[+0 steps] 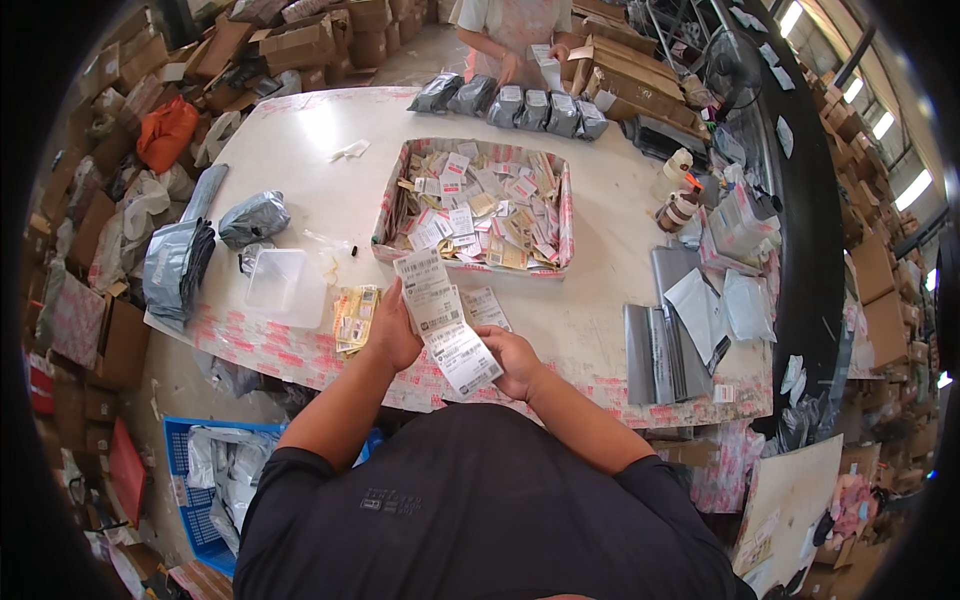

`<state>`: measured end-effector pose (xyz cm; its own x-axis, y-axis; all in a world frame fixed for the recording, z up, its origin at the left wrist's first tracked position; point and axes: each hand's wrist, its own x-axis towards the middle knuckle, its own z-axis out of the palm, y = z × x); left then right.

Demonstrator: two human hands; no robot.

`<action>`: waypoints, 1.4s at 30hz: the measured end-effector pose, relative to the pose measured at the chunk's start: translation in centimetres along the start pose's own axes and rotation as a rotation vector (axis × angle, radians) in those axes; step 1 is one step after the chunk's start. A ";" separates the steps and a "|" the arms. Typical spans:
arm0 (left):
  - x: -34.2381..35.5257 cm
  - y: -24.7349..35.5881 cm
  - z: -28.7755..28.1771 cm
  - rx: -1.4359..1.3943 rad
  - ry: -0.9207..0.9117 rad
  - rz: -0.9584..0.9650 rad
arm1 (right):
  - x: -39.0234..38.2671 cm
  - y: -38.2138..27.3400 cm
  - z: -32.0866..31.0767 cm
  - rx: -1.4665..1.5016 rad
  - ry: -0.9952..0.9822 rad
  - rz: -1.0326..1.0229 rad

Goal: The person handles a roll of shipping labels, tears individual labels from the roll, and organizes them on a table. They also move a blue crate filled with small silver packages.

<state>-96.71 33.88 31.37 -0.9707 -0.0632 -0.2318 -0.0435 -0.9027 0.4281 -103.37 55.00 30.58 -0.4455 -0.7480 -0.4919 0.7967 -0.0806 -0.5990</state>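
A strip of white shipping labels [456, 345], printed in black, is stretched at a slant above the table's near edge. My left hand [398, 332] is closed on the strip's left edge. At its lower right end, my right hand [510, 362] pinches the same strip, the fingertips partly behind it. Under and beside the strip, another white label [484, 308] lies on the table. A stack of yellowish labels [355, 315] rests left of my left hand. Beyond both hands stands a shallow box [385, 212] heaped with loose paper labels [480, 205].
Grey wrapped parcels [535, 110] line the far edge, where another person [512, 40] stands. On the left are grey mailer bags [172, 265] and a clear plastic tub [275, 285]. Grey bags [655, 350] and bottles [678, 212] occupy the right. A blue crate [185, 500] sits below.
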 end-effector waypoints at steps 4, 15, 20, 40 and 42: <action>1.0 0.2 0.0 0.082 -0.019 0.004 | -1.5 -0.9 2.6 0.179 -0.117 0.085; 1.1 1.5 0.9 0.027 -0.001 0.024 | -2.1 -0.2 3.5 0.212 -0.056 0.109; 0.9 1.7 1.7 0.049 0.037 0.049 | -0.1 1.2 2.4 -0.149 0.017 -0.099; 0.8 2.4 0.5 0.121 -0.001 0.090 | -0.3 0.3 3.3 0.091 -0.123 0.009; 0.9 2.4 1.2 0.114 0.015 0.086 | 0.7 1.1 2.3 -0.280 -0.030 -0.105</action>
<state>-97.95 32.15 33.23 -0.9685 -0.1448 -0.2026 0.0118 -0.8394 0.5435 -101.84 52.81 31.01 -0.5037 -0.7650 -0.4014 0.6011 0.0234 -0.7988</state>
